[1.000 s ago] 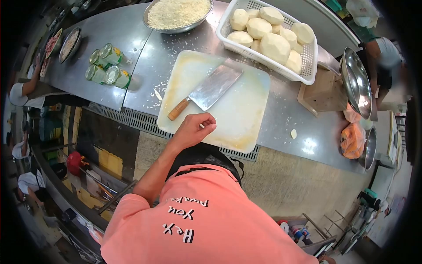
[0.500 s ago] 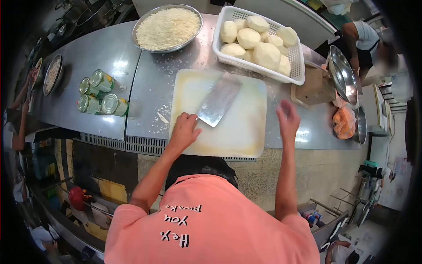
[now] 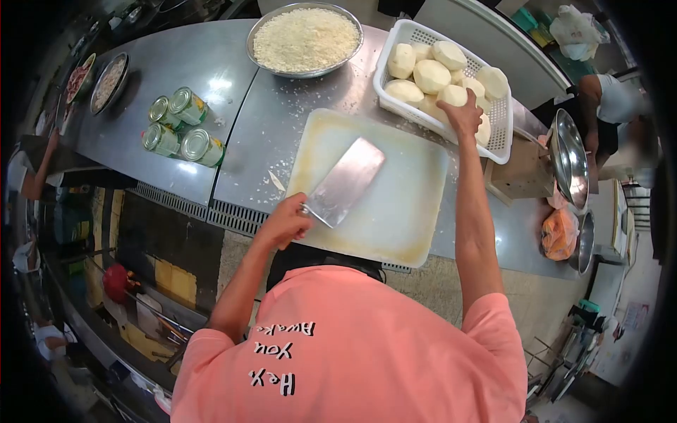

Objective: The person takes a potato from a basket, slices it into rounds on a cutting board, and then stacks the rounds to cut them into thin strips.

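A cleaver rests over the left part of a pale cutting board, its handle end at the lower left. My left hand is closed around that handle at the board's left edge. At the back right, my right hand reaches into a white perforated basket of peeled, pale round vegetables. Its fingers are spread over one of them, touching it; whether they grip it is hard to tell.
A metal bowl of chopped white bits stands at the back. Several cans are on the left, with smaller bowls beyond. A wooden box and steel bowl stand right. A co-worker's arm shows behind.
My right hand has moved from beside the board up and forward into the basket. My left hand has closed on the cleaver's handle. The whole view has shifted and turned slightly.
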